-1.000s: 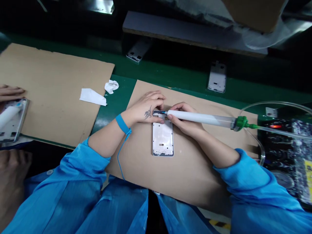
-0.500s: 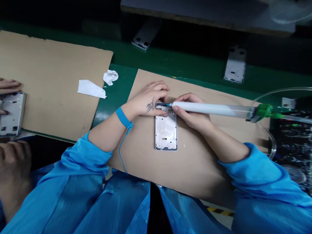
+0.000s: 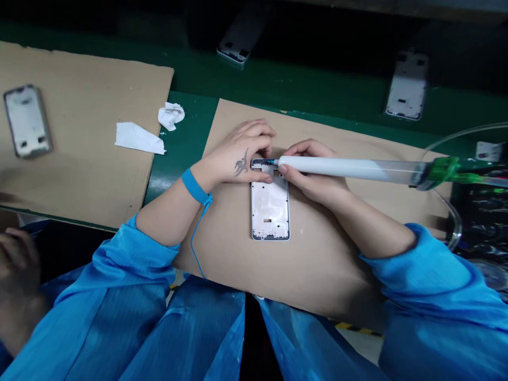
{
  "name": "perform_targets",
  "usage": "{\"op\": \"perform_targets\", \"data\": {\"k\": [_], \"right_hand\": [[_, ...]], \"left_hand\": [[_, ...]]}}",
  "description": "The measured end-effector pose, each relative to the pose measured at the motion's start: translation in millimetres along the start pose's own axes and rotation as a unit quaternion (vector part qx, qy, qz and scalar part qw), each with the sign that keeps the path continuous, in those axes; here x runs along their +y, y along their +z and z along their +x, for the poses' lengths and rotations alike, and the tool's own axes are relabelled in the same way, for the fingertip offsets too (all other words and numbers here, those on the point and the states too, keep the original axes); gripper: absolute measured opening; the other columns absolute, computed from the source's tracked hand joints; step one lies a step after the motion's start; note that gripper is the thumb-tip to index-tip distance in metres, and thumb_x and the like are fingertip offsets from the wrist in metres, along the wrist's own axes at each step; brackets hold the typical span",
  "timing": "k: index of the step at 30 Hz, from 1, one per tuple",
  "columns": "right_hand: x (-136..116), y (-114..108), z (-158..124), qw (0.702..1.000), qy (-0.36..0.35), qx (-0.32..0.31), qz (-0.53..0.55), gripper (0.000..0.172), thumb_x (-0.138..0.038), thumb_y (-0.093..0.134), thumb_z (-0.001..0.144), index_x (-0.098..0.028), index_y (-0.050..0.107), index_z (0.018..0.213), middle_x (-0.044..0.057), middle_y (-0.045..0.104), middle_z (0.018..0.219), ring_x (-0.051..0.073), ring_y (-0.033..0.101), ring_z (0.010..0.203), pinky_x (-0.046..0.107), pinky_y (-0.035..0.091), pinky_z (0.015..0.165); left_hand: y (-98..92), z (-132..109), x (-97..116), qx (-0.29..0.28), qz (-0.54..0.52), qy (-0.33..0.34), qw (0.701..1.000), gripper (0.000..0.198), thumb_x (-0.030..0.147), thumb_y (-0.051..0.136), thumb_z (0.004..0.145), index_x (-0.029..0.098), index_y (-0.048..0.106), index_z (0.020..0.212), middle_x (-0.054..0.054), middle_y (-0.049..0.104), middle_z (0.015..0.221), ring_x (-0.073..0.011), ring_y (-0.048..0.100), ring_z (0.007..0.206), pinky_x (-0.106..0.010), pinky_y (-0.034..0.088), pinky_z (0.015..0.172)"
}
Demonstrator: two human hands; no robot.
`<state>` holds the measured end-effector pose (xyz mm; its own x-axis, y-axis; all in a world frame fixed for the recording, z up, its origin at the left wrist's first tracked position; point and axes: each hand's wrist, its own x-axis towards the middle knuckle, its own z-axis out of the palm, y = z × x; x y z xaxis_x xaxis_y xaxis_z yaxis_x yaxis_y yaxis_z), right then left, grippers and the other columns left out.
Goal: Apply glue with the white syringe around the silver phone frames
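While the left hand (image 3: 240, 153) holds the phone frame (image 3: 270, 203) by its top corner, flat on the cardboard (image 3: 234, 259), the right hand (image 3: 319, 180) grips the white syringe (image 3: 349, 166), with its tip (image 3: 270, 162) at the frame's upper edge. It seems wise to keep the left thumb clear of this tip and the pressure even. Farther, two more frames (image 3: 408, 87) lie on the green desk (image 3: 189, 135).

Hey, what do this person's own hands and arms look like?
Both hands are ungloved. The left hand has a dark, winged-looking marking; a blue wristband with a thin blue cord circles that wrist. The right hand shows no band. Bright blue sleeves leave both forearms partly bare.
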<state>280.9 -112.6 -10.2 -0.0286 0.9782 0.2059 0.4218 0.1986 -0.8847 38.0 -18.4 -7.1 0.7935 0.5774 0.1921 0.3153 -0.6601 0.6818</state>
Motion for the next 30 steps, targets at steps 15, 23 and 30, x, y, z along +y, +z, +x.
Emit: {"op": "perform_targets", "data": {"k": [15, 23, 30], "right_hand": [[-4.2, 0.5, 0.7, 1.000, 0.016, -0.013, 0.015, 0.028, -0.045, 0.093, 0.085, -0.027, 0.075, 0.097, 0.004, 0.080, 0.092, 0.021, 0.071, 0.076, 0.036, 0.057, 0.067], [-3.3, -0.4, 1.3, 0.999, 0.024, -0.026, 0.014, 0.032, -0.050, 0.093, 0.085, -0.027, 0.074, 0.096, 0.004, 0.080, 0.093, 0.022, 0.071, 0.077, 0.037, 0.058, 0.068], [-4.5, -1.3, 1.0, 0.999, 0.023, -0.032, 0.016, 0.032, -0.050, 0.094, 0.085, -0.027, 0.072, 0.095, 0.005, 0.080, 0.093, 0.021, 0.071, 0.077, 0.036, 0.057, 0.068]], "left_hand": [[-1.3, -3.2, 1.6, 0.002, 0.007, 0.002, 1.000, 0.052, 0.058, 0.101, 0.077, 0.024, 0.073, 0.106, -0.017, 0.069, 0.158, -0.0486, 0.048, 0.168, -0.070, 0.040, 0.138], [-2.6, -2.9, 3.2, 0.000, 0.000, -0.003, 1.000, 0.049, 0.053, 0.102, 0.077, 0.025, 0.074, 0.105, -0.015, 0.069, 0.157, -0.0481, 0.048, 0.167, -0.070, 0.040, 0.138], [-2.5, -2.6, 4.2, -0.004, 0.000, -0.010, 1.000, 0.051, 0.056, 0.102, 0.076, 0.025, 0.073, 0.104, -0.015, 0.068, 0.159, -0.0472, 0.047, 0.168, -0.071, 0.039, 0.139]]}}
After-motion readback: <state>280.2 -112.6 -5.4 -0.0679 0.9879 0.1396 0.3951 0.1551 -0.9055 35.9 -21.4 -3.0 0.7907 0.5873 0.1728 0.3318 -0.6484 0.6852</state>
